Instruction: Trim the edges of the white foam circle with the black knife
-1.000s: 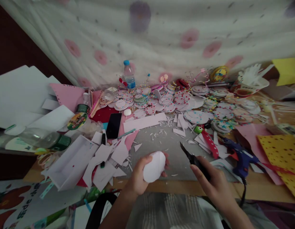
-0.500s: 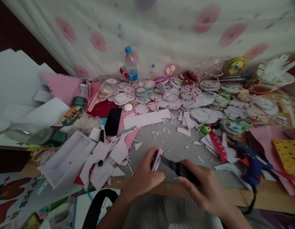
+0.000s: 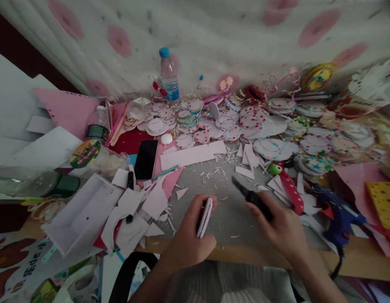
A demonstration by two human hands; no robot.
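Note:
My left hand (image 3: 191,235) is closed around a small flat white piece (image 3: 204,218), seen edge-on and layered like foam board or thick card. A little pink shows at its far side, by my fingertips. My right hand (image 3: 277,227) grips the black handle of a utility knife (image 3: 259,204), its dark blade pointing up and to the left over the grey mat (image 3: 223,210). The blade is apart from the white piece. Between the hands and beyond them, thin white shavings (image 3: 217,172) lie scattered on the mat.
A long white strip (image 3: 193,154), a phone (image 3: 146,159) and cut scraps (image 3: 157,202) lie to the left, beside a white open box (image 3: 87,214). Decorated white discs (image 3: 226,122) pile up at the back near a water bottle (image 3: 169,78). A blue glue gun (image 3: 338,216) lies right.
The knife has moved away from the white piece, up and to the right, with my right hand. My left hand still holds the piece, now slightly lower. The view has shifted a little.

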